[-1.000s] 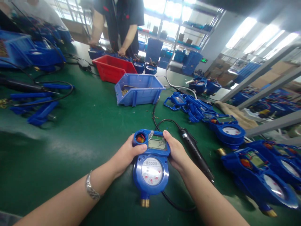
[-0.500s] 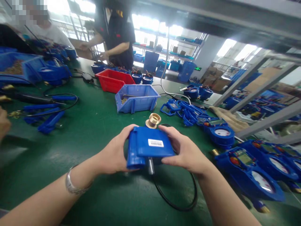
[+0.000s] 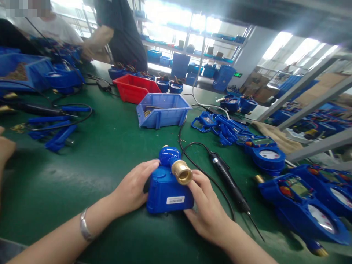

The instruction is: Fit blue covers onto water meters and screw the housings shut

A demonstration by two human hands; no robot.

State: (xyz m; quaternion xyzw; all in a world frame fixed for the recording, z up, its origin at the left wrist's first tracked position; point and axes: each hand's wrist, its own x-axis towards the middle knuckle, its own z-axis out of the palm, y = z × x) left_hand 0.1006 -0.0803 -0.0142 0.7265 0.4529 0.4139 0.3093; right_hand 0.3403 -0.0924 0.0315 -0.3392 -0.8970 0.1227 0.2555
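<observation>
Between my two hands is a blue water meter with a brass threaded end pointing toward me and a white barcode label on its near side. My left hand is closed on its left side, thumb low and fingers along the top edge. On the opposite side my right hand grips near the brass end. The meter's dial does not show from here. Right of it an electric screwdriver lies on the green table, its bit toward me and its black cable looping behind the meter.
A light blue bin with small screws stands ahead, beside a red bin. Blue covers and open meters line the right. Blue parts lie left, near another person's hand. Another person stands across the table.
The meter has turned over in my hands and come down and nearer, its brass end now facing me. The screwdriver beside it has come into sight. The person across has leaned left.
</observation>
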